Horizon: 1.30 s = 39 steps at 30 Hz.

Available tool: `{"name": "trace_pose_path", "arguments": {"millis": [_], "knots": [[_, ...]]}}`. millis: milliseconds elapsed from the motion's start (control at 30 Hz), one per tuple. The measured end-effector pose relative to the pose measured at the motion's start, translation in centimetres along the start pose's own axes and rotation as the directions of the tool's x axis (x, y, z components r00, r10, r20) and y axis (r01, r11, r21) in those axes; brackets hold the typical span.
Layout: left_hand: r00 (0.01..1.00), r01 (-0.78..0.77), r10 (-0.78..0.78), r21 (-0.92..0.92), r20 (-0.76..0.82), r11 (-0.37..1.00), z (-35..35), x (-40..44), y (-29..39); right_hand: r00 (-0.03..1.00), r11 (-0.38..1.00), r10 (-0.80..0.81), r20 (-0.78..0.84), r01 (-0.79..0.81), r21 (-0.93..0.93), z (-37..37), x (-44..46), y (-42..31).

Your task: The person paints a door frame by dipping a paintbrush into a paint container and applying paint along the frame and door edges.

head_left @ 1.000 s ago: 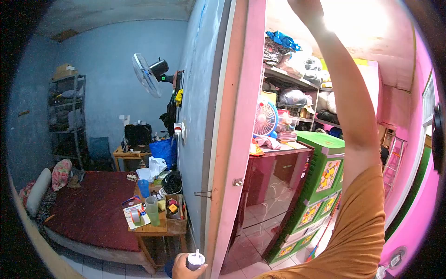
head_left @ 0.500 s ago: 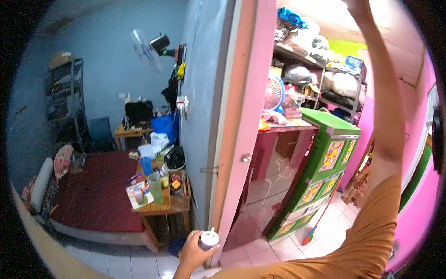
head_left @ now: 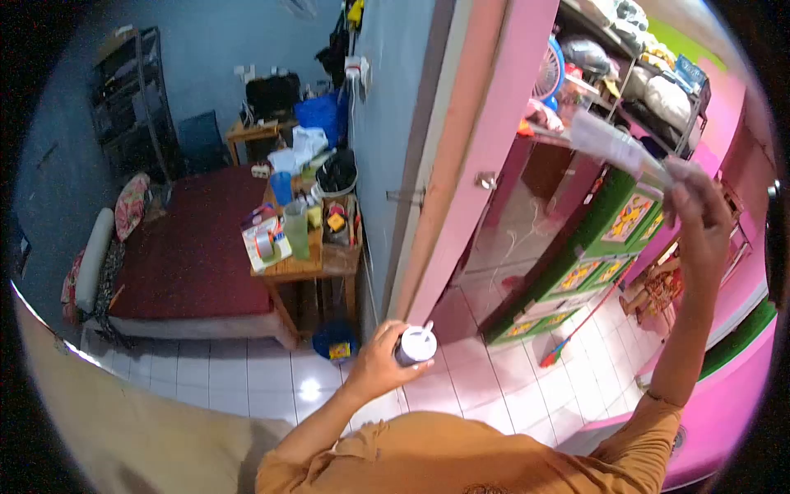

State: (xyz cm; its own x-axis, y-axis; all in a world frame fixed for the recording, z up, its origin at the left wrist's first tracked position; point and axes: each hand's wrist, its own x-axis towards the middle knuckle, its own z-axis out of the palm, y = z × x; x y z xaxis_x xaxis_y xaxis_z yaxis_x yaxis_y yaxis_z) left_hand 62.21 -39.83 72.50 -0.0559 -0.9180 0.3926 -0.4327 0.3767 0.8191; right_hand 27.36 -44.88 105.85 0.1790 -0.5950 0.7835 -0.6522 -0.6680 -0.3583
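My left hand (head_left: pixel 383 366) is wrapped round a small round container with a white lid (head_left: pixel 418 344), which has a pale tab sticking up at its edge. It is held low, in front of my body near the door frame. On the right, my raised right hand (head_left: pixel 698 210) grips a long, clear plastic piece (head_left: pixel 613 146) by one end. The piece is smeared by motion, so its exact kind cannot be told. Behind it in view stands a green cabinet (head_left: pixel 588 247) with flower-patterned drawers.
A pink door edge with a metal latch (head_left: pixel 485 179) stands in the middle. To the left are a bed with a dark red cover (head_left: pixel 193 247) and a cluttered wooden table (head_left: pixel 300 265). A red-handled broom (head_left: pixel 553 356) leans by the cabinet. Another person (head_left: pixel 654 292) is at the far right.
My right hand has come down from high overhead, and the clear plastic piece now shows in it. The view has tilted downward. My left hand still holds the lidded container.
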Motion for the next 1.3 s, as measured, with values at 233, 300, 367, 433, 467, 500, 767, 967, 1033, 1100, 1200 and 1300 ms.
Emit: {"name": "trace_pose_path", "arguments": {"millis": [233,300,367,433,467,500,767,967,1033,1100,1200,1300], "knots": [[0.999,-0.005,0.007,-0.047,0.031,0.999,3.1,1.9,1.7,0.869,0.948,0.203,0.451,-0.29,0.131,4.9,-6.6,0.9],[0.997,-0.077,0.077,-0.002,0.016,0.997,4.1,2.5,1.8,0.815,0.924,0.272,0.512,-0.369,0.098,5.8,-8.0,1.8],[0.993,-0.114,0.114,-0.039,-0.013,0.993,5.5,2.9,1.6,0.811,0.933,0.249,0.529,-0.347,0.094,6.8,-9.0,2.0],[0.995,-0.096,0.096,-0.046,0.0,0.994,6.4,3.3,1.8,0.803,0.922,0.273,0.529,-0.375,0.094,7.5,-9.8,3.0],[0.996,-0.091,0.092,-0.048,0.005,0.995,6.8,3.6,2.0,0.78,0.931,0.26,0.569,-0.359,0.066,7.7,-10.0,3.7],[0.996,-0.086,0.087,-0.05,0.009,0.995,7.1,3.8,2.2,0.756,0.94,0.247,0.607,-0.34,0.04,7.8,-10.1,4.1],[0.996,-0.085,0.087,-0.055,0.029,0.995,9.5,4.8,2.6,0.716,0.955,0.127,0.686,-0.276,0.11,9.8,-10.3,6.6],[0.994,-0.106,0.108,-0.051,0.035,0.993,10.5,5.2,2.7,0.675,0.972,0.087,0.733,-0.219,0.087,10.5,-10.1,7.4],[0.993,-0.11,0.112,-0.038,0.036,0.993,10.7,5.4,2.7,0.668,0.972,0.045,0.742,-0.2,0.121,10.8,-9.9,7.9],[0.992,-0.116,0.116,-0.024,0.038,0.993,10.9,5.5,2.8,0.649,0.974,0.043,0.759,-0.198,0.114,10.9,-9.5,7.9],[0.989,-0.138,0.139,-0.024,0.045,0.99,11.1,5.6,2.7,0.637,0.976,0.035,0.77,-0.189,0.112,11.3,-9.4,8.4],[0.987,-0.152,0.153,-0.029,0.042,0.988,11.2,5.6,2.8,0.644,0.976,0.017,0.765,-0.176,0.127,11.5,-9.7,8.9]]}}
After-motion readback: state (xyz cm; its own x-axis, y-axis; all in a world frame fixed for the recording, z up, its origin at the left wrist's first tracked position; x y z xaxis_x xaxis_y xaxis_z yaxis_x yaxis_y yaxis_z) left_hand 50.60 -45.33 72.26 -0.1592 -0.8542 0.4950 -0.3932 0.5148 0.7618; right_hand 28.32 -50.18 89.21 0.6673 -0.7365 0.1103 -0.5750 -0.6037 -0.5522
